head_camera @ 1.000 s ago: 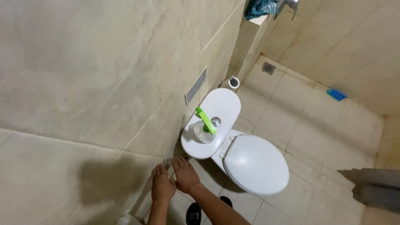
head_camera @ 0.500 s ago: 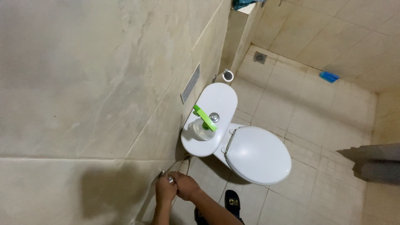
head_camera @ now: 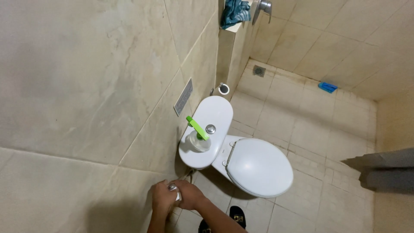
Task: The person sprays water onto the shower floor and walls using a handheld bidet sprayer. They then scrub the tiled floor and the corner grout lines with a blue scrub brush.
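Left hand (head_camera: 163, 197) and right hand (head_camera: 190, 195) are clamping together on a small metal valve knob (head_camera: 173, 187) by the wall; it's looking rigid, likely stiff and slippery, best gripped around the rim.

Beige tiled walls (head_camera: 86, 64) meet a tiled floor (head_camera: 327, 129) with a drain (head_camera: 259, 70); a white toilet (head_camera: 254, 166) stands closed.

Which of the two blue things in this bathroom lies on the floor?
The small flat blue object by the far wall lies on the floor tiles. The crumpled blue-green cloth sits high on the ledge instead.
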